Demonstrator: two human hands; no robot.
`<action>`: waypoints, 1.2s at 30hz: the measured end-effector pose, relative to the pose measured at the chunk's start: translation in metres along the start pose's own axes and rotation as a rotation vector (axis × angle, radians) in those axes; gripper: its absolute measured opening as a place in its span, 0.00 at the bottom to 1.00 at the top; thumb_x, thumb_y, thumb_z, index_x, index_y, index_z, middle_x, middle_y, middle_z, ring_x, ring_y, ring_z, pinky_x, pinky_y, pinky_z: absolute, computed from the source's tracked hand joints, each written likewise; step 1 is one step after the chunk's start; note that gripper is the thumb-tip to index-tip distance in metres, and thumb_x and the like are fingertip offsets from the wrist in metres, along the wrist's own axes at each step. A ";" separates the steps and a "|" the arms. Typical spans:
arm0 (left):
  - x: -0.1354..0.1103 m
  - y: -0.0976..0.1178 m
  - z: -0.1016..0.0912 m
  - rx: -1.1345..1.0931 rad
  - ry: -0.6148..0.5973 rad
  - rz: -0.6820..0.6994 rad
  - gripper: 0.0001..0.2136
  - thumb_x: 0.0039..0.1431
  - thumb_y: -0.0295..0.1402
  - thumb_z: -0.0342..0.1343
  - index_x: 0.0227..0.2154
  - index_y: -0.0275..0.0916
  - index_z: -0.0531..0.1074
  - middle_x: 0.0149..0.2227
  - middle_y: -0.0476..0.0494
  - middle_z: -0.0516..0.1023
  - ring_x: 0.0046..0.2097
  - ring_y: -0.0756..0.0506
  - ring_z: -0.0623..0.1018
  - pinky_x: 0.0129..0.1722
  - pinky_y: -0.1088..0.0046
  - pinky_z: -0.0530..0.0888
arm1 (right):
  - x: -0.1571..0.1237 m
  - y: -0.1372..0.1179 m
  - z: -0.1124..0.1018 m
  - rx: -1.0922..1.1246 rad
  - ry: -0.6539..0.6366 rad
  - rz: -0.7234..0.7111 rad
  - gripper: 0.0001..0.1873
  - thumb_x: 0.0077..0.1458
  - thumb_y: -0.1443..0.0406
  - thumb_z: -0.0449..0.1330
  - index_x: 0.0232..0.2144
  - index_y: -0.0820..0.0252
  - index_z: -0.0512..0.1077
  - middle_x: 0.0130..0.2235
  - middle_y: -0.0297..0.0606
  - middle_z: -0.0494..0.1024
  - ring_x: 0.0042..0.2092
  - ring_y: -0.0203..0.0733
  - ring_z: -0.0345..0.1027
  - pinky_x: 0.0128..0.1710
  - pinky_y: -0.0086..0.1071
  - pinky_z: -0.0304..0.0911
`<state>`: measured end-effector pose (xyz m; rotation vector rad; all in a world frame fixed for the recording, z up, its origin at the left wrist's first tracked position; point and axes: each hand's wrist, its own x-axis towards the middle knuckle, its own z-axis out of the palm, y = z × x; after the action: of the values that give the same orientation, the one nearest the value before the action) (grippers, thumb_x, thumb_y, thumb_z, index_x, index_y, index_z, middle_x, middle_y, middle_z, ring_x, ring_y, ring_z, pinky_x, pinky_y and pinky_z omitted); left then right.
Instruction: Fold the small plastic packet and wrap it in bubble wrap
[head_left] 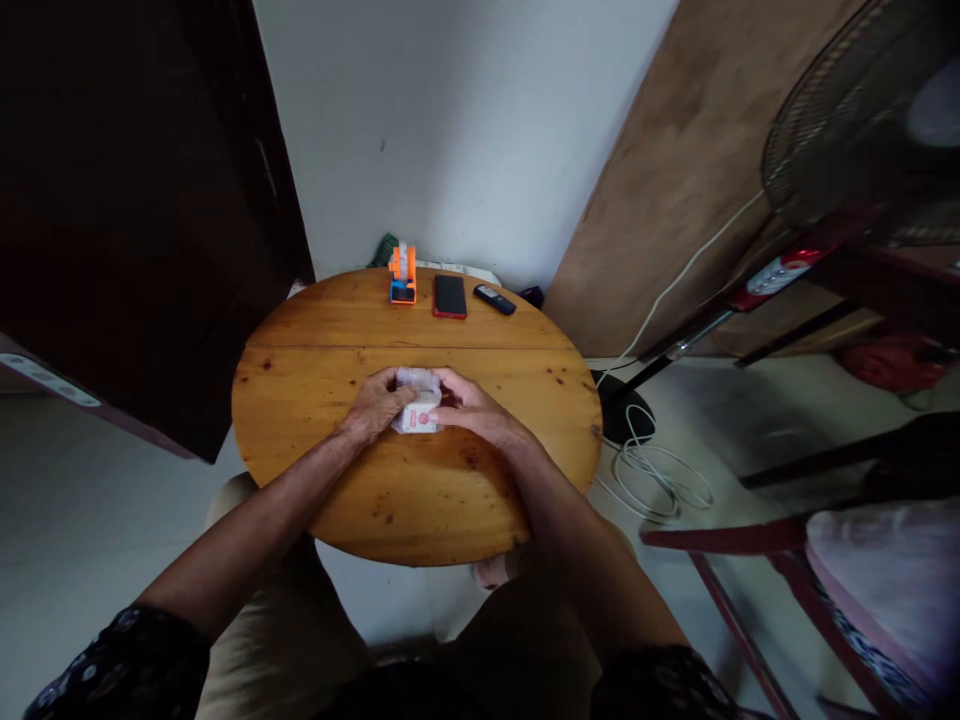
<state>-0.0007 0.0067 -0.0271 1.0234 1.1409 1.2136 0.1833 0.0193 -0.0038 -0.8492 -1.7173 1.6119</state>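
A small white box (421, 416) with red print on its near face sits in the middle of the wooden table, with clear plastic wrap around it. My left hand (375, 405) grips the box from the left, its thumb over the top. From the right my right hand (471, 405) holds it, the thumb on the printed face and the fingers behind. The far side of the box and some fingertips are hidden.
Along the table's (330, 320) far edge stand an orange and blue tape dispenser (403, 275), a phone (450, 296) and a dark remote control (495, 298). A standing fan (772, 275), a coiled white cable (652, 470) and a dark red chair (727, 538) are at the right.
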 end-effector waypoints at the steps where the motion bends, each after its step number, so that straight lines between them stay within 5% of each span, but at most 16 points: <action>1: 0.001 0.000 0.000 0.001 0.000 0.001 0.16 0.41 0.37 0.68 0.34 0.36 0.75 0.30 0.49 0.80 0.28 0.50 0.76 0.28 0.75 0.73 | 0.000 0.000 0.001 -0.007 0.013 0.013 0.30 0.42 0.64 0.70 0.50 0.54 0.70 0.46 0.34 0.78 0.46 0.42 0.73 0.48 0.34 0.67; 7: -0.001 0.001 0.001 0.056 -0.008 0.036 0.19 0.44 0.43 0.67 0.36 0.36 0.76 0.34 0.46 0.81 0.32 0.48 0.77 0.32 0.73 0.73 | 0.001 0.004 0.008 0.007 0.076 0.074 0.29 0.44 0.64 0.69 0.50 0.54 0.71 0.43 0.34 0.79 0.41 0.40 0.74 0.42 0.32 0.68; 17: -0.003 0.006 -0.012 0.098 -0.136 0.071 0.24 0.40 0.37 0.66 0.43 0.36 0.75 0.41 0.44 0.81 0.41 0.45 0.78 0.42 0.70 0.72 | 0.014 0.018 0.005 -0.049 0.178 0.001 0.24 0.48 0.61 0.67 0.49 0.55 0.74 0.46 0.37 0.81 0.46 0.41 0.74 0.48 0.34 0.68; 25: 0.001 0.001 -0.014 0.081 -0.137 0.074 0.32 0.43 0.36 0.66 0.55 0.36 0.67 0.54 0.37 0.77 0.52 0.41 0.77 0.54 0.64 0.71 | 0.016 0.021 0.011 -0.353 0.322 0.014 0.31 0.54 0.60 0.63 0.60 0.56 0.68 0.49 0.42 0.79 0.46 0.44 0.75 0.47 0.37 0.69; 36: 0.003 -0.004 -0.013 0.116 -0.127 0.113 0.34 0.47 0.34 0.63 0.59 0.36 0.64 0.51 0.38 0.79 0.49 0.43 0.78 0.51 0.66 0.73 | 0.011 0.011 0.011 -0.603 0.307 0.014 0.31 0.59 0.59 0.59 0.63 0.58 0.65 0.48 0.45 0.80 0.41 0.42 0.74 0.46 0.37 0.69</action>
<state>-0.0131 0.0093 -0.0334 1.2498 1.0761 1.1629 0.1679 0.0221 -0.0157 -1.3125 -1.9853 0.8994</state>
